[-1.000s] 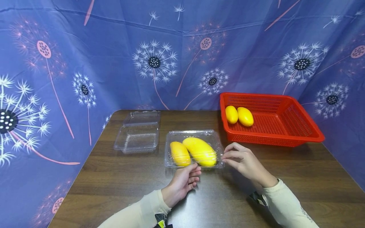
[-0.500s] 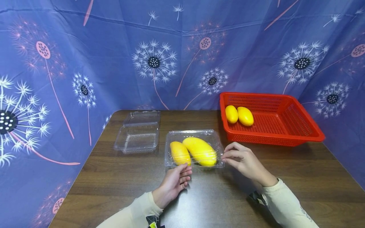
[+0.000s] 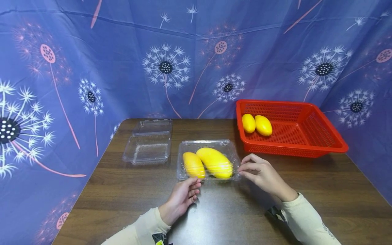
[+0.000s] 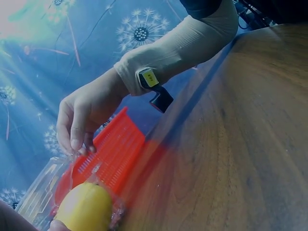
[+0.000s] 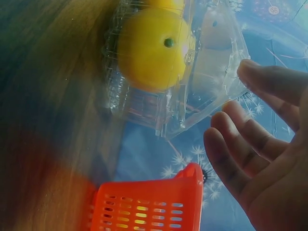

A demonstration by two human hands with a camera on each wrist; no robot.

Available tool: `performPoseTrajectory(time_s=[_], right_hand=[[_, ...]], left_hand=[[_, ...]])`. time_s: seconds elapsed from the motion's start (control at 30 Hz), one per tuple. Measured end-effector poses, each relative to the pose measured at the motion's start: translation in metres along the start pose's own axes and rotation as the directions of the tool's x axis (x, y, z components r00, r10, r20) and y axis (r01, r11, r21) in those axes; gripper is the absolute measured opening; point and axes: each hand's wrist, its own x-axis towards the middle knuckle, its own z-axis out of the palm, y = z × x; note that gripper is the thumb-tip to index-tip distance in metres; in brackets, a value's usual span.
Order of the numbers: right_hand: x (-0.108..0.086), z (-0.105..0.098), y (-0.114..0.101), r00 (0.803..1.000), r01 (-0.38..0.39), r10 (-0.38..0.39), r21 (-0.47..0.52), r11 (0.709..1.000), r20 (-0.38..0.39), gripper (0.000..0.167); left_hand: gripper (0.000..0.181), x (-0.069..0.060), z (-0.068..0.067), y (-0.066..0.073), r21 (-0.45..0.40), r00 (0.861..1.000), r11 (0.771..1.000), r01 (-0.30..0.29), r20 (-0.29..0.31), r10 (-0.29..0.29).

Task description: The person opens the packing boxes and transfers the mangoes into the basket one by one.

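The box [image 3: 181, 159] sits on the wooden table [image 3: 113, 194] between the two hands, with a smaller mango [image 3: 193, 164] on its left side and a larger mango [image 3: 215, 164] leaning diagonally beside it on the right. Its transparent lid [image 5: 211, 79] is tilted over the fruit, and in the right wrist view its edge appears apart from the base. The right hand [image 3: 264, 174] is at the box's near right corner, thumb and forefinger tips brought together on the lid's corner in a pinch, the other fingers bent and spread. The left hand [image 3: 181, 197] is at the near edge, thumb uppermost and close to the smaller mango, the remaining fingers loosely curled and slightly apart; the left wrist view cuts most of it off, so I cannot tell whether it grips the rim or merely touches it. Back and to the left lies a second box [image 3: 150, 151], its two halves folded apart. At the back right stands a red basket [image 3: 284, 149], where a narrow mango [image 3: 248, 123] and a plump mango [image 3: 263, 125] rest side by side against the left end. Behind everything hangs a blue cloth [image 3: 122, 68] printed with dandelions. Both sleeves [image 3: 306, 217] are pale.
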Motion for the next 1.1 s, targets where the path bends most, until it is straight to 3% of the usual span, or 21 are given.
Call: performPoseTrajectory(time_s=[0.4,0.7,0.9,1.1], right_hand=[[-0.004,0.003,0.001,0.996,-0.036,0.043,-0.101,0.994,0.074,0.027],[-0.003,0.005,-0.007,0.984,-0.062,0.098,-0.225,0.972,0.150,0.020],[0.000,0.007,-0.010,0.997,0.012,0.007,-0.230,0.973,0.079,0.021],[0.007,0.011,-0.017,0.997,0.057,-0.047,-0.215,0.975,0.053,0.021]], left_hand=[[0.018,0.000,-0.002,0.002,0.022,1.000,1.000,0.005,-0.003,-0.005],[0.019,0.001,-0.003,0.002,0.026,1.000,1.000,0.003,-0.003,-0.003],[0.019,0.002,-0.004,0.001,0.031,1.000,1.000,0.005,-0.001,-0.005],[0.020,0.003,-0.005,0.000,0.033,1.000,0.999,0.000,0.001,0.000]])
